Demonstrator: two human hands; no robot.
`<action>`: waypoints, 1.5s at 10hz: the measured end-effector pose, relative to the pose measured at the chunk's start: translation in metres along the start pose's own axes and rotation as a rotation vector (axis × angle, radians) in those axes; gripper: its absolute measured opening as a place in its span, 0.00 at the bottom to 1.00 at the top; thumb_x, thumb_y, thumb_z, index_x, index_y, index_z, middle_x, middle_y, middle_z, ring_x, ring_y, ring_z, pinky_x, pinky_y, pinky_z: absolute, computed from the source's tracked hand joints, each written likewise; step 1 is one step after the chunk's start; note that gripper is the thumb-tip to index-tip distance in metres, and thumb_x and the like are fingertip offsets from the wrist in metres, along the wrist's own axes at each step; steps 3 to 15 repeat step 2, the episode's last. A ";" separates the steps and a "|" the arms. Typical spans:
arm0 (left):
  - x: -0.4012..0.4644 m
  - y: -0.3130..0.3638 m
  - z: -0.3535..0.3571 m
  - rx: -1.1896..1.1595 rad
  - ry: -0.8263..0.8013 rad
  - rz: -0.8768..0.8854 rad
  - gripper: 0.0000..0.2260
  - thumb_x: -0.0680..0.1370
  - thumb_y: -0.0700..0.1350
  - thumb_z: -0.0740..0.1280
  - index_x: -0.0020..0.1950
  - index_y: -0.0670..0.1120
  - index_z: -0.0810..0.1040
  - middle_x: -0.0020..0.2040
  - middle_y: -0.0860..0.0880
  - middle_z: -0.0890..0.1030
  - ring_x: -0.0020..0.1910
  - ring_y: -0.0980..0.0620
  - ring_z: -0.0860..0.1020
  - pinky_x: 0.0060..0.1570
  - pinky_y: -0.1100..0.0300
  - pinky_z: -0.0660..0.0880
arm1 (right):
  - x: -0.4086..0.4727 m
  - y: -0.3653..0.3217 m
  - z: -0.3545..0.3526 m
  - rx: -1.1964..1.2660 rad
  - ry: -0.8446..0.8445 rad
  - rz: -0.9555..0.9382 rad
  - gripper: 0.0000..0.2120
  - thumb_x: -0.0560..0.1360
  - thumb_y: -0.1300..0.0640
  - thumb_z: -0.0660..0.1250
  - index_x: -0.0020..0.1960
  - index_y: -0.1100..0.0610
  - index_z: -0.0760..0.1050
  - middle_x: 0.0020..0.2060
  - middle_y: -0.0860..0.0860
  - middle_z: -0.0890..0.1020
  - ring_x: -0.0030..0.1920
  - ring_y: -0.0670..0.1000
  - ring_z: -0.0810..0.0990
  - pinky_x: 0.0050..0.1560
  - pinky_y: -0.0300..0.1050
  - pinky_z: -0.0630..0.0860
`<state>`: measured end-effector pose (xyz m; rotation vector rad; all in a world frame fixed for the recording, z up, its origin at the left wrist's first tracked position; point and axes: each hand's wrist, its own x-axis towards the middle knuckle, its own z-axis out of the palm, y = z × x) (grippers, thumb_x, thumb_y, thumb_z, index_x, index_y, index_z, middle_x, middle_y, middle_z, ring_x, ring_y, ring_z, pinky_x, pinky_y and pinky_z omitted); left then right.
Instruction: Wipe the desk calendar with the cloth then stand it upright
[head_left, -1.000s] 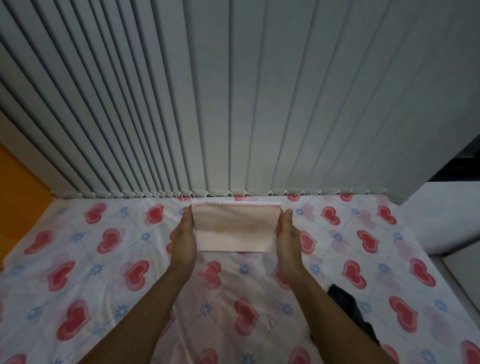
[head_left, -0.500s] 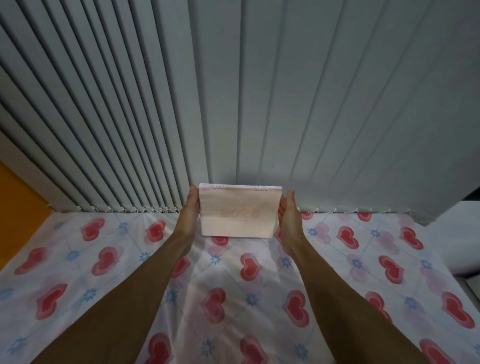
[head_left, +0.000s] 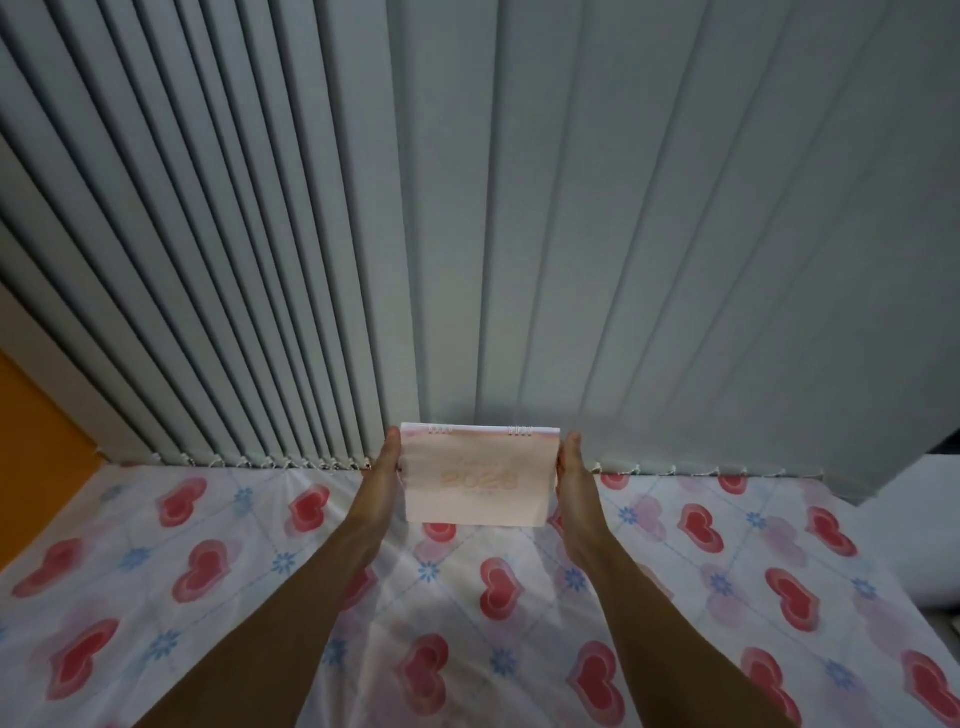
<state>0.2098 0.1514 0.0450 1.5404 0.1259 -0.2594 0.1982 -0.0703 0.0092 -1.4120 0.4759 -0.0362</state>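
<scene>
Raised from lying flat, the calendar now stands between both hands pressing its side edges; light, stiff card.

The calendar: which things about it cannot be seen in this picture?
- Head view: the calendar back and stand, hidden behind its front.
- Its small print under "2026", too faint.
- Fingers of the left hand and right hand, behind its sides.
- The cloth: not in view.
</scene>
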 end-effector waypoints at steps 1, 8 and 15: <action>-0.003 0.006 -0.008 0.022 0.070 -0.041 0.29 0.75 0.68 0.50 0.66 0.52 0.74 0.66 0.47 0.75 0.63 0.46 0.73 0.64 0.49 0.65 | -0.009 -0.017 -0.002 0.029 0.036 0.023 0.29 0.77 0.33 0.50 0.41 0.48 0.84 0.36 0.45 0.87 0.40 0.48 0.86 0.42 0.45 0.80; -0.017 0.011 -0.020 0.065 0.175 -0.016 0.29 0.77 0.65 0.52 0.71 0.49 0.70 0.71 0.44 0.70 0.64 0.48 0.70 0.63 0.49 0.64 | -0.017 -0.031 -0.012 0.046 0.028 -0.002 0.25 0.80 0.37 0.52 0.47 0.53 0.79 0.34 0.40 0.85 0.33 0.40 0.83 0.31 0.30 0.76; -0.017 0.011 -0.020 0.065 0.175 -0.016 0.29 0.77 0.65 0.52 0.71 0.49 0.70 0.71 0.44 0.70 0.64 0.48 0.70 0.63 0.49 0.64 | -0.017 -0.031 -0.012 0.046 0.028 -0.002 0.25 0.80 0.37 0.52 0.47 0.53 0.79 0.34 0.40 0.85 0.33 0.40 0.83 0.31 0.30 0.76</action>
